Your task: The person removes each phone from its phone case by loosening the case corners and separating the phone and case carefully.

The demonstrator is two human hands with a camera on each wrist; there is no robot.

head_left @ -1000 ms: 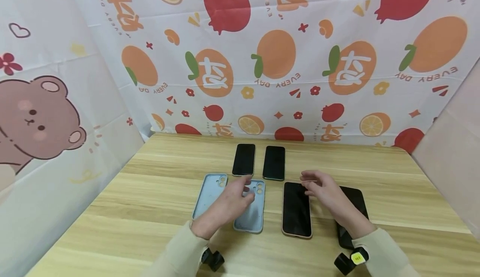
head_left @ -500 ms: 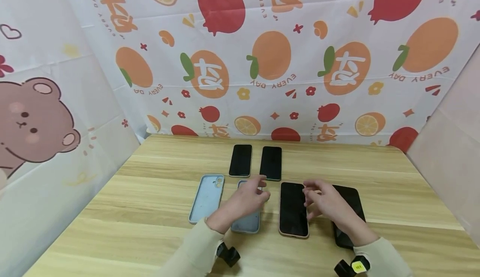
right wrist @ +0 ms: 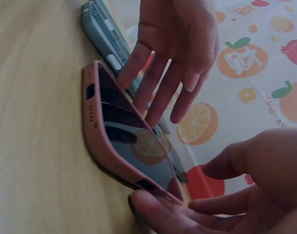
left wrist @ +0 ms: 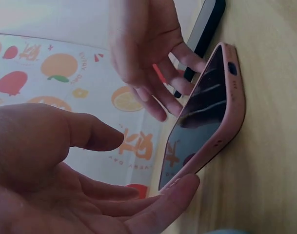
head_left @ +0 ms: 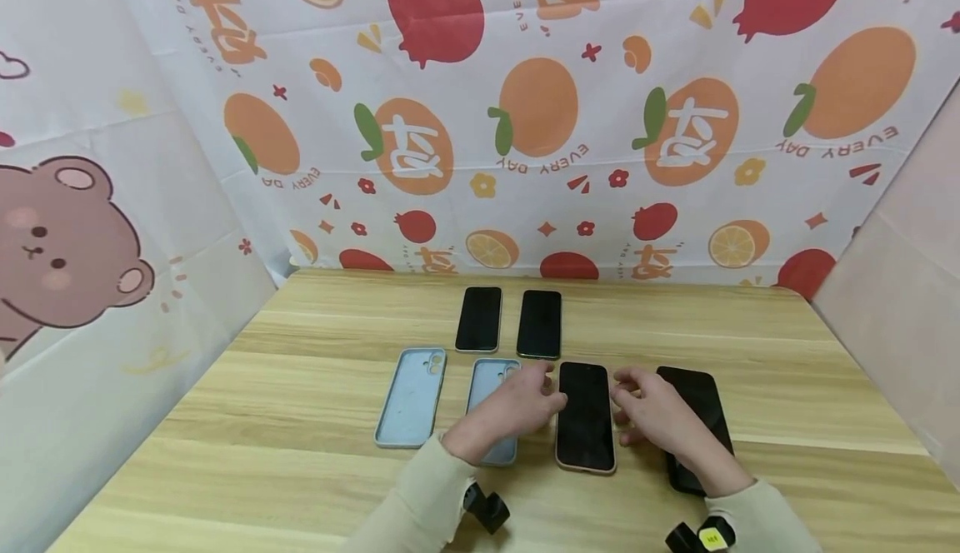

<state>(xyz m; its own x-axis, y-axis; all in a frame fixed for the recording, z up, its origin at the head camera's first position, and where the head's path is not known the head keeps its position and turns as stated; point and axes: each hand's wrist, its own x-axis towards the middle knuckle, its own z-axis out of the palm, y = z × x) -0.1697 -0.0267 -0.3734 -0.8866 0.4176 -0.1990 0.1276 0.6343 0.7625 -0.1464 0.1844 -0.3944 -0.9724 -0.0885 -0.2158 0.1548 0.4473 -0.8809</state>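
A black-screened smartphone in a pink case (head_left: 585, 420) lies face up on the wooden table, between my two hands. My left hand (head_left: 521, 403) is at its left side, fingers loosely spread, and hides part of a light blue phone case (head_left: 486, 376). On the opposite side is my right hand (head_left: 654, 413), its fingers relaxed and slightly bent. In the left wrist view, left fingertips (left wrist: 185, 187) are close to the pink case's edge (left wrist: 233, 92). From the right wrist, right fingertips (right wrist: 146, 200) also appear near that edge; contact is hard to tell. Neither hand grips anything.
Another light blue phone case (head_left: 411, 399) lies at the left. Two dark phones (head_left: 479, 320) are at the back of the table (head_left: 300, 386). A larger black device (head_left: 697, 407) lies under the right forearm. A fruit-printed cloth (head_left: 480, 120) hangs behind.
My left hand has moved right, from over the blue case to the pink-cased phone's left side. My right hand has shifted slightly down beside that phone. The view has drifted a little.
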